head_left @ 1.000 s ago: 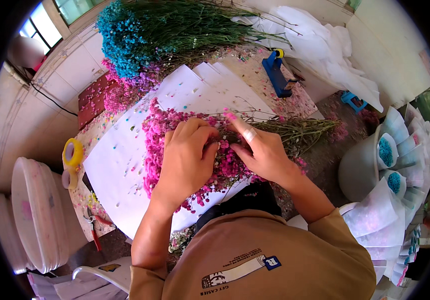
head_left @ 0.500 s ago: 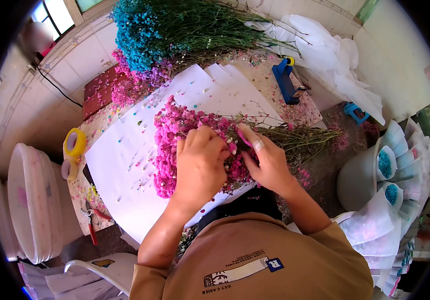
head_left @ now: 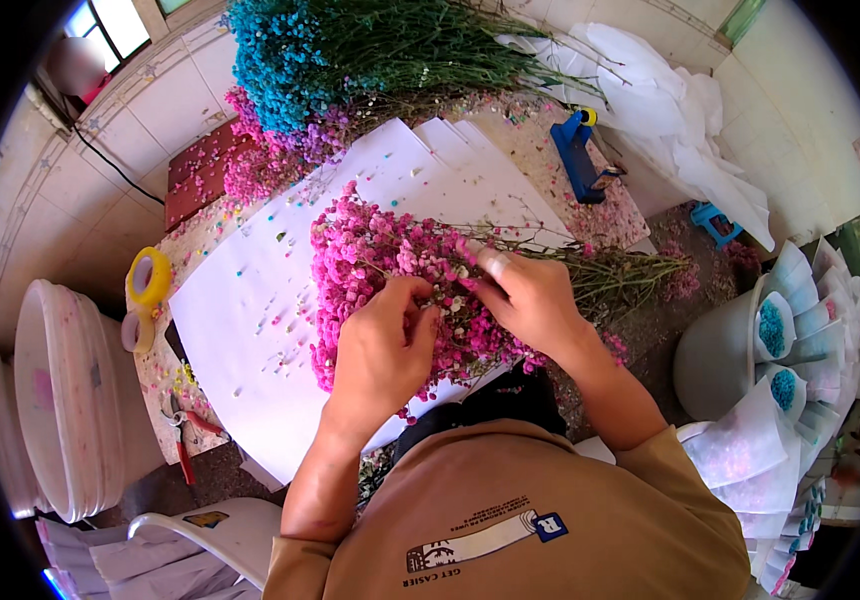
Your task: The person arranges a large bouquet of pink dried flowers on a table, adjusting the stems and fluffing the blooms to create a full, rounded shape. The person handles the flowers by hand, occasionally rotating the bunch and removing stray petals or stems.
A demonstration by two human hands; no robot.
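Note:
A wide bunch of bright pink baby's breath (head_left: 350, 262) lies on the stacked white paper sheets (head_left: 225, 375), blossoms to the left and thin stems (head_left: 625, 270) to the right. My left hand (head_left: 382, 340) is at the lower middle of the blossoms, fingers curled and thumb and forefinger drawn together; what they pinch, if anything, is too small to make out. Farther right, my right hand (head_left: 540, 300) pinches into the pink blossoms where they meet the stems. A pale bandage (head_left: 493, 263) wraps one of its fingers.
Blue baby's breath (head_left: 275, 70) with long green stems lies at the back. A blue tape dispenser (head_left: 578, 160) stands back right. Tape rolls (head_left: 148, 278) and red-handled pruners (head_left: 185, 440) lie left. Buckets (head_left: 70, 400) flank the table; the right bucket (head_left: 715, 350) holds wrapped bouquets.
My left hand has moved down and slightly left, uncovering blossoms in the middle of the bunch. My right hand's fingers have come closer together and shifted slightly left.

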